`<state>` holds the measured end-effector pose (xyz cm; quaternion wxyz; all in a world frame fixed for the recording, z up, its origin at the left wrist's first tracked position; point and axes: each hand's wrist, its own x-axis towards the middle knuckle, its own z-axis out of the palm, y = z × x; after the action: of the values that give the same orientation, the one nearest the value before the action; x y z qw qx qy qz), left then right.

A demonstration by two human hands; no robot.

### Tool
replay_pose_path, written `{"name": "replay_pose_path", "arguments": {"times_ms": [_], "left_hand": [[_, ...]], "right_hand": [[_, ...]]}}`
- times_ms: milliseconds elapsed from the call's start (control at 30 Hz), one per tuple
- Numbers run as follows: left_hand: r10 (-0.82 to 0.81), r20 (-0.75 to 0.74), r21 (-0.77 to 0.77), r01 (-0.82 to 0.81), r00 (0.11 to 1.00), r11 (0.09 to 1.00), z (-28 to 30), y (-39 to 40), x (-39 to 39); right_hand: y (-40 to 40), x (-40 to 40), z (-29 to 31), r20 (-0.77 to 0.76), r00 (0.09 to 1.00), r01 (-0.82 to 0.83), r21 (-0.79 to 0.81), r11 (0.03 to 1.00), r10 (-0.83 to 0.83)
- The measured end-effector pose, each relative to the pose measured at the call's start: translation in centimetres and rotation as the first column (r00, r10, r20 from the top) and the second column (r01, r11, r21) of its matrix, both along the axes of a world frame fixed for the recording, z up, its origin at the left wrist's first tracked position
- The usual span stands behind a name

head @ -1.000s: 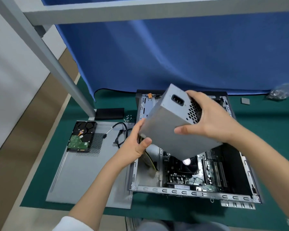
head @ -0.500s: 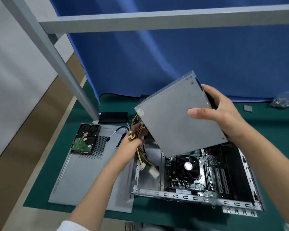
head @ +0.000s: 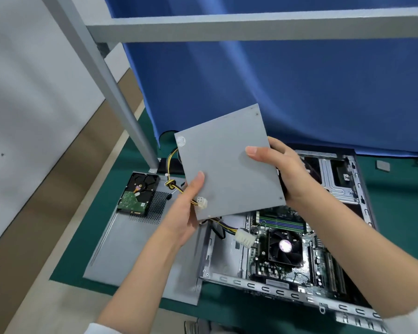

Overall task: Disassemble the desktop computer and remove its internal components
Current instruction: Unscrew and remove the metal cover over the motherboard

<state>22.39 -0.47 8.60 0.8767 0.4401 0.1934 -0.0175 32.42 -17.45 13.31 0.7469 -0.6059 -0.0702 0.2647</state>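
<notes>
- A green mat [head: 396, 237] covers the table, with a blue curtain [head: 299, 92] hanging behind it across the upper frame and a grey metal frame [head: 227, 27] crossing in front of the curtain; a pale wall fills the left side.
- The left hand [head: 186, 213] holds the lower left edge of a grey metal box [head: 227, 165], thumb on its flat face, the other fingers hidden underneath; a small white plug [head: 201, 203] on yellow and black wires [head: 171, 184] lies against the palm.
- The right hand [head: 282, 174] grips the box's right edge, thumb pressed flat on the face, fingers wrapped behind out of sight.
- The box is held in the air at centre frame, tilted, above the open computer case [head: 287, 292], its flat face toward the camera.
- More wires trail from under the box down to a larger white plug [head: 245, 237] hanging over the case floor.
- In the case, lower right, sits the circuit board with a black fan [head: 285, 247]; the box hides the case's upper left part.
- Left of the case a grey side panel [head: 130, 249] lies flat on the mat, with a hard drive [head: 138, 194] resting on its upper end.
- At the right edge of the mat lies a small grey square [head: 383, 165], well apart from the case.
</notes>
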Motion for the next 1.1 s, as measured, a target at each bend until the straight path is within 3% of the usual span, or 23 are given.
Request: {"name": "replay_pose_path", "arguments": {"times_ms": [100,200,300,433,500,567,633,833,1100], "left_hand": [[0.019,-0.009,0.002,-0.019,1.000,1.000,0.0,1.6,-0.2],[0.053,-0.035,0.097,-0.050,0.998,0.994,-0.5,3.1,-0.4],[0.209,-0.049,0.049,-0.207,0.977,0.977,-1.6,3.2,-0.6],[0.371,-0.068,0.015,-0.371,0.926,0.928,-3.3,3.7,-0.8],[0.454,-0.095,0.041,-0.452,0.886,0.891,-4.2,4.4,-0.9],[0.508,-0.129,0.045,-0.506,0.852,0.861,-5.1,5.0,-0.9],[0.549,-0.197,0.009,-0.559,0.812,0.829,-6.1,5.4,-0.7],[0.561,-0.332,-0.005,-0.596,0.759,0.803,-9.6,5.0,0.4],[0.523,-0.466,0.020,-0.582,0.714,0.813,-14.0,4.8,2.1]], "right_hand": [[1.5,0.5,-0.2,-0.040,0.998,-0.046,-0.020,0.999,0.045],[3.2,1.8,-0.2,-0.086,0.978,-0.196,-0.101,0.975,0.188],[5.2,3.4,-0.5,-0.035,0.947,-0.314,-0.314,0.896,0.320],[5.5,5.0,-3.3,0.075,0.925,-0.273,-0.551,0.788,0.373],[3.7,5.4,-6.5,0.158,0.816,-0.200,-0.826,0.527,0.556],[1.4,5.6,-9.8,0.027,0.696,-0.192,-0.956,0.222,0.717],[-0.1,5.5,-12.2,-0.081,0.650,-0.222,-0.971,0.087,0.756],[-0.8,4.9,-14.7,-0.049,0.628,-0.099,-0.995,0.017,0.777],[-0.6,5.0,-14.3,-0.109,0.624,-0.140,-0.990,-0.027,0.774]]}}
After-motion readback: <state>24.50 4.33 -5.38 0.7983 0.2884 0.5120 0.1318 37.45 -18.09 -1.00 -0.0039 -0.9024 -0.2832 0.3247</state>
